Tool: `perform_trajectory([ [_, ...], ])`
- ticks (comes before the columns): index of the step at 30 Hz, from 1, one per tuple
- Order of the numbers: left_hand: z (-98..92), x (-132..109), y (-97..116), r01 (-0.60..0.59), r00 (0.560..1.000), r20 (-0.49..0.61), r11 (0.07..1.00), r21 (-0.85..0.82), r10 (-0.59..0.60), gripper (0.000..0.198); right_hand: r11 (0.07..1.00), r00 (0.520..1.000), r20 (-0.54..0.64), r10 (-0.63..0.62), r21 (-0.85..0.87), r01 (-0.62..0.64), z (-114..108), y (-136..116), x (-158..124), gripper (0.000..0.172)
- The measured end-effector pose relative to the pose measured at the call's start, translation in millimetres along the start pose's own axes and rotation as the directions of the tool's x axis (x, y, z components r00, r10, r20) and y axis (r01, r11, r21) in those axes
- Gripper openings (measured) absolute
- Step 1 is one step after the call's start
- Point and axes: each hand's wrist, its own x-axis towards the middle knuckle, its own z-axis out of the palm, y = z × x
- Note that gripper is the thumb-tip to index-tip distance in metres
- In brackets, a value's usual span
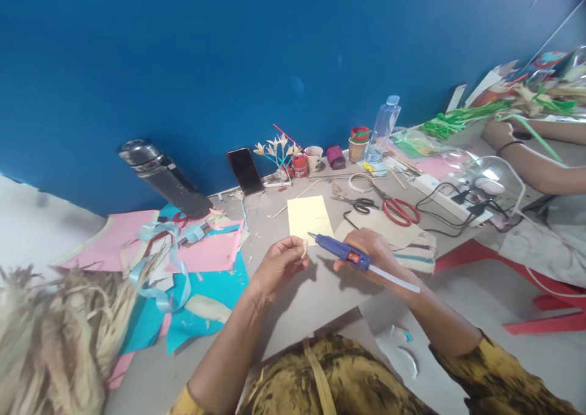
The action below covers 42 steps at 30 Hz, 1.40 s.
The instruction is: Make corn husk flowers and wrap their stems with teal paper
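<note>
My right hand (370, 247) is wrapped round a blue glue gun (336, 250), whose white glue stick (394, 279) sticks out of the back. The gun's nozzle points left, close to my left hand (281, 262). Pinched between the left thumb and fingers is a small pale piece of corn husk (304, 248); the nozzle tip is just apart from it. A yellow paper sheet (309, 216) lies on the table behind both hands. Black-handled scissors (359, 204) and red-handled scissors (398, 210) lie beyond my right hand.
Dried corn husks (59, 342) heap at the left, near blue ribbon (171, 281) and pink paper (210, 253). A flask (169, 180), phone (245, 169), husk flowers (278, 149) and bottle (384, 128) stand along the wall. A power strip (451, 201) with cables lies right, near another person's arms (535, 158).
</note>
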Motion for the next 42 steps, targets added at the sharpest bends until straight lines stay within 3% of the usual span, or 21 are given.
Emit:
perform_trajectory([
  [5,-1.0,-1.2,0.9,0.007,1.000,-0.006,1.000,-0.025,-0.007,0.020,0.998,0.998,-0.026,-0.058,0.011,0.059,-0.8,-3.9,-0.6,0.046],
  [15,-0.6,-2.3,-0.4,0.018,1.000,-0.008,1.000,-0.016,-0.018,0.019,0.999,0.999,0.003,-0.046,-0.010,0.046,-3.1,-6.0,-1.3,0.046],
  [23,-3.9,-1.4,-2.9,0.020,0.999,0.047,1.000,-0.024,-0.019,0.021,0.991,0.999,0.004,0.054,-0.120,-0.053,-3.7,-4.1,-1.4,0.048],
  [28,-2.2,-4.5,0.6,-0.023,0.996,0.085,0.995,-0.097,0.031,0.021,0.919,0.961,0.110,0.252,-0.338,-0.202,-5.6,0.8,9.0,0.027],
  [32,-7.8,-14.3,15.9,-0.075,0.992,-0.104,0.994,-0.074,0.067,0.025,0.883,0.925,0.221,0.310,-0.426,-0.194,-1.1,12.0,20.2,0.009],
  [35,-19.5,-25.9,32.6,-0.233,0.935,-0.293,0.970,-0.073,0.202,0.030,0.865,0.910,0.255,0.328,-0.468,-0.181,3.7,23.4,27.4,0.022],
  [39,-31.4,-45.3,45.1,-0.390,0.853,-0.409,0.917,-0.086,0.325,0.029,0.882,0.891,0.319,0.322,-0.442,-0.161,5.2,33.8,31.5,0.034],
  [42,-31.5,-55.4,38.4,-0.390,0.859,-0.410,0.910,-0.137,0.306,0.026,0.895,0.902,0.317,0.292,-0.423,-0.141,4.1,29.3,28.6,0.038],
])
